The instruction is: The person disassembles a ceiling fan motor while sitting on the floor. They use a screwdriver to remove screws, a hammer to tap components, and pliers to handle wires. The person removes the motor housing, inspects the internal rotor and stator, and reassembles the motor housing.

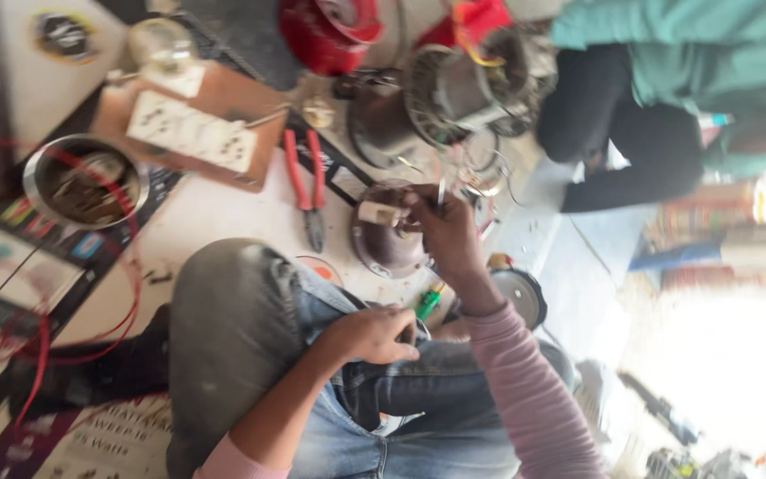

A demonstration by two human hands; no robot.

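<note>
Right hand (447, 232): mine, fingers pinched on small pale part at top of dark round motor housing (389, 241), which sits on white floor just ahead of my knee. Left hand (372, 334): curled loosely on my jeans, contents hidden, cannot tell if gripping. Red-handled pliers (306, 182) lie just left of housing. Wooden switchboard (192, 129) beyond. Steel bowl (86, 181) far left, red wire (126, 293) looped around it.

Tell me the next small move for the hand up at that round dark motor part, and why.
Probably bring the left hand up from the knee to steady the round dark motor part. The right hand works at its top alone, pinching something thin that is too blurred to name, and the part sits loose on the floor beside the red-handled pliers.
</note>
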